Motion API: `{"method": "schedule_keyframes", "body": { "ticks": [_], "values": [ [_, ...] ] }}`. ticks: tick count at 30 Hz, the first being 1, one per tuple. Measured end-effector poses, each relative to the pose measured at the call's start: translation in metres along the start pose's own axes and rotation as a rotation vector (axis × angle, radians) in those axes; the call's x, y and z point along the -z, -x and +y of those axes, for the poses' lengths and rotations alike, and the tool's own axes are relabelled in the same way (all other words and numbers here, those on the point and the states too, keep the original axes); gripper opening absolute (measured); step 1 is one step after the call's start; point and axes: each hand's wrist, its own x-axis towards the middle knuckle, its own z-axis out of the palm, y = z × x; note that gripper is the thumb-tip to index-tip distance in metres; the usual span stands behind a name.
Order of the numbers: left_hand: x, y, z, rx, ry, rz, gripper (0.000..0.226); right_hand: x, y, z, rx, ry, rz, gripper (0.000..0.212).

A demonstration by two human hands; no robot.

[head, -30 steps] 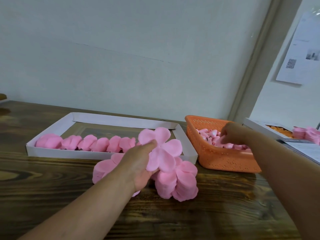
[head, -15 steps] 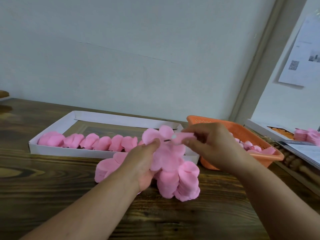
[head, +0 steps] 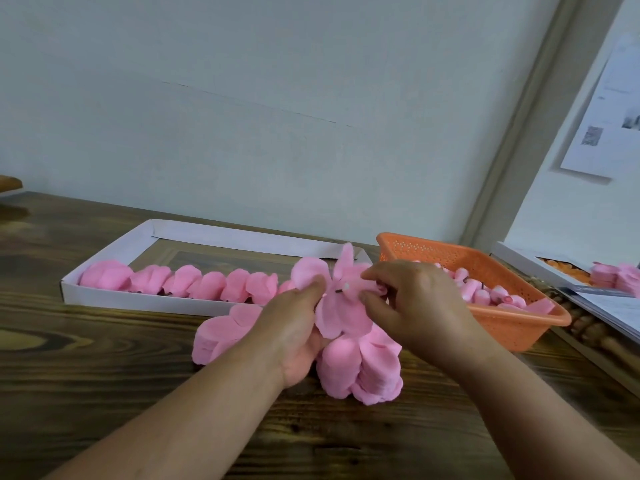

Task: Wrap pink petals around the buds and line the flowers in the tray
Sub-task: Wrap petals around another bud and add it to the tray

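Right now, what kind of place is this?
Probably a small craft workroom: a wooden table, a white tray lined with pink flowers, and an orange basket of buds.

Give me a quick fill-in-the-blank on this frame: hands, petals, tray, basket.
1. The left hand holds a flat pink petal piece above a ____ of pink petal pieces lying on the dark wooden table.
2. The right hand pinches a small pink bud at the petal piece's ____.
3. The remaining buds lie in the ____ perforated plastic basket.
4. Finished pink flowers sit in one ____ in the shallow white cardboard tray.

Answers: stack; centre; orange; row
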Motion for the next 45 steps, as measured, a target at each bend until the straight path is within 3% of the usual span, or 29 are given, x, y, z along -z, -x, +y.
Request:
{"method": "schedule_keyframes", "body": {
  "ticks": [11, 14, 20, 25, 30, 40, 45],
  "values": [
    [0.000, 0.002, 0.000, 0.016, 0.025, -0.064, 0.041, 0.001, 0.004, -0.009, 0.055, 0.051, -0.069, 0.016],
    [0.001, 0.003, 0.002, 0.045, 0.060, -0.080, 0.033, 0.002, 0.009, -0.011, 0.087, 0.052, -0.047, 0.017],
    [0.002, 0.000, 0.000, 0.034, 0.070, 0.036, 0.019, 0.003, 0.019, -0.008, 0.068, 0.023, -0.014, 0.018],
    [0.003, -0.001, -0.001, 0.024, 0.072, 0.035, 0.022, 0.006, 0.023, -0.009, 0.053, -0.032, 0.043, 0.016],
    [0.001, 0.001, -0.001, -0.018, -0.005, 0.016, 0.017, 0.006, 0.018, -0.010, 0.059, -0.031, 0.095, 0.014],
    [0.000, 0.005, -0.005, -0.068, -0.219, -0.032, 0.024, -0.002, 0.014, -0.008, 0.080, 0.017, 0.017, 0.017],
    [-0.002, 0.007, -0.004, -0.107, -0.280, -0.018, 0.026, -0.005, 0.011, -0.011, 0.029, -0.064, 0.002, 0.005]
  ]
}}
